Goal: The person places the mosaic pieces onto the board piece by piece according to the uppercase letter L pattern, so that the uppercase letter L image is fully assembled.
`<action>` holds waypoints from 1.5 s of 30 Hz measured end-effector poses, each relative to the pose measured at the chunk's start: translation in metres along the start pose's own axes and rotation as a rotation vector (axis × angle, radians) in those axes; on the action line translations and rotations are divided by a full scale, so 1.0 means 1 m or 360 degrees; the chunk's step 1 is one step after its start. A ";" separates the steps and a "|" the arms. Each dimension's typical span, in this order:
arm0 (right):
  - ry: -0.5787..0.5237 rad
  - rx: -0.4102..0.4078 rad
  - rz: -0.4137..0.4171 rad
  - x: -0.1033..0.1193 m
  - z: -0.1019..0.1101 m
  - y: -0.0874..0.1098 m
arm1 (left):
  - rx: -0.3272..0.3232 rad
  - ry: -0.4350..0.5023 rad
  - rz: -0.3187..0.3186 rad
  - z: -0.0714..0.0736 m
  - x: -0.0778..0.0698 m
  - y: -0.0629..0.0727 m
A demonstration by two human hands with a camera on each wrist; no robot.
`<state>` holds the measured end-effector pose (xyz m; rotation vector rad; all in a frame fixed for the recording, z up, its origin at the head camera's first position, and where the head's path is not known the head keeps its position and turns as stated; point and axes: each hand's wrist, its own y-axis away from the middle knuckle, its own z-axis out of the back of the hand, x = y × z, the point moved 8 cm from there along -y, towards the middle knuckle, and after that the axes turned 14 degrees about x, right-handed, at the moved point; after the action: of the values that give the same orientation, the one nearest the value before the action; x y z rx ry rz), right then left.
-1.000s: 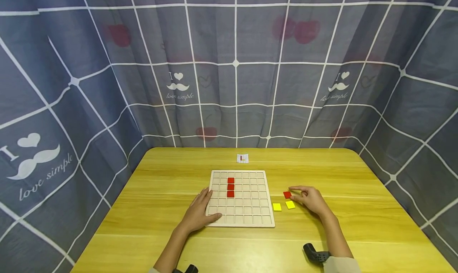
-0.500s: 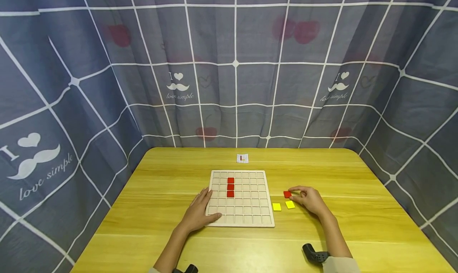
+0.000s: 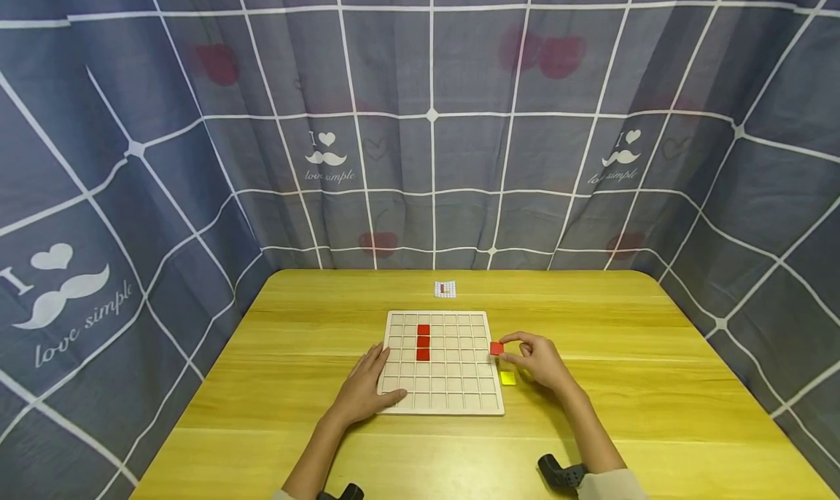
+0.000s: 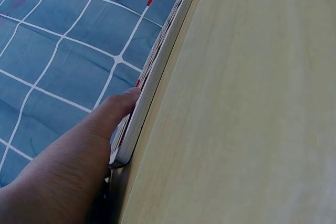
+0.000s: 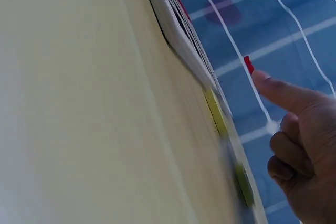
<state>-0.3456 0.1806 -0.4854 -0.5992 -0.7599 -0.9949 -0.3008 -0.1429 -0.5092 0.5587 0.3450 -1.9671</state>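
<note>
A white gridded board point(image 3: 459, 405) lies on the wooden table, with three red tiles point(image 3: 423, 342) in a column in its left half. My left hand point(image 3: 386, 374) rests flat on the board's left edge, fingers straight; the left wrist view shows a finger point(image 4: 113, 114) against the board's rim point(image 4: 157, 66). My right hand point(image 3: 507, 348) pinches a red tile point(image 3: 496, 348) just off the board's right edge, lifted a little above the table. The same red tile point(image 5: 248, 65) shows at my fingertip in the right wrist view. A yellow tile point(image 3: 507, 377) lies beside the board below my right hand.
A small printed grid card point(image 3: 445, 289) lies beyond the board near the table's far edge. Blue checked curtains point(image 3: 433, 121) close off the back and both sides. Two yellow tiles point(image 5: 216, 113) show on the table in the right wrist view.
My right hand has picked the red tile up from the table and moved left with it to the board's right edge, covering one yellow tile. The left hand has stayed put.
</note>
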 end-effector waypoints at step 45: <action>0.0469 0.0122 0.0264 0.070 -0.119 -0.049 | 0.0013 -0.0021 -0.0009 0.000 -0.001 0.000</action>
<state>-0.3321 0.0353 -0.4965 -0.4293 -0.4769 -0.8728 -0.3005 -0.1417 -0.5088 0.5505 0.3309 -1.9775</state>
